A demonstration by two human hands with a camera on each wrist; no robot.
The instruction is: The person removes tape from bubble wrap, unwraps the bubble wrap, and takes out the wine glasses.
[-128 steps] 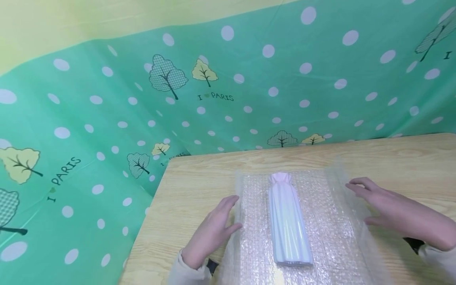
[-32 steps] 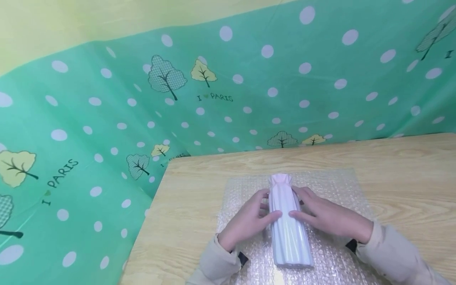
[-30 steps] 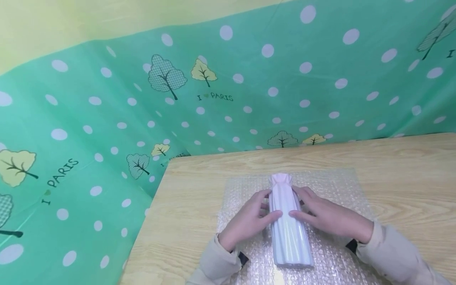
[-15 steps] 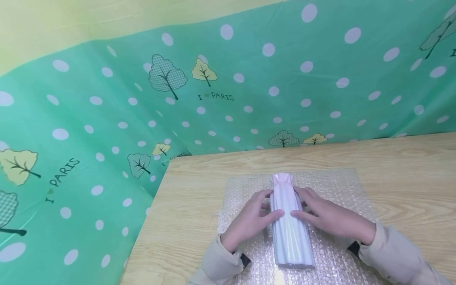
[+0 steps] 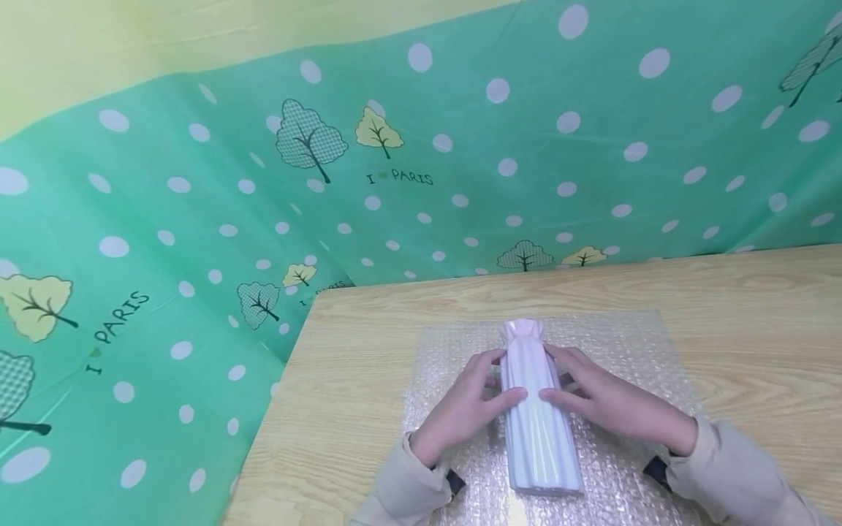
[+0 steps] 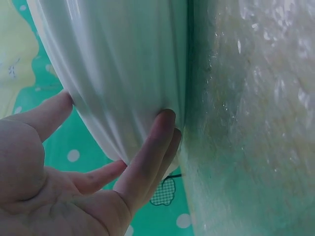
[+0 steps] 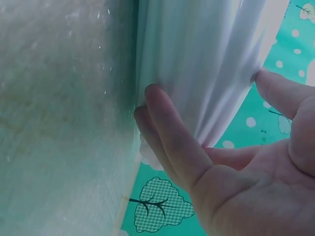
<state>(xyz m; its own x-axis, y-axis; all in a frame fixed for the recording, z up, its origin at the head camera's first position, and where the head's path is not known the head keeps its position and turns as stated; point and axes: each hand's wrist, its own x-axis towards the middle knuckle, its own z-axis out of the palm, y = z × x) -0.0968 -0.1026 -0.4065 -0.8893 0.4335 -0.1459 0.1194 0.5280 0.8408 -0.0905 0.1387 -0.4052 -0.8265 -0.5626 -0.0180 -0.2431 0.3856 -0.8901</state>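
Note:
A fluted ceramic-looking vase [image 5: 541, 446], pale blue-white shading to pink at its ruffled neck, lies on its side on a sheet of bubble wrap [image 5: 621, 347]. Its neck points to the back of the table. From the left, my left hand [image 5: 463, 405] holds it, thumb on top and fingertips along the side. My right hand [image 5: 612, 398] mirrors this on the other flank, the two thumb tips close together. Both wrist views show fingertips touching the glossy folds of the vase [image 6: 113, 64], low down beside the wrap [image 6: 256, 108].
The bubble wrap is spread flat on a wood-grain table [image 5: 342, 372]. Behind and to the left hangs a green curtain [image 5: 197, 292] with white dots and printed trees. Black straps show at both cuffs of the pale sleeves [image 5: 737, 467].
Earlier my hands were apart at the bubble wrap's raised side edges. Those edges now lie flat, and both hands have come inward onto the vase. Over the last second they stay nearly still.

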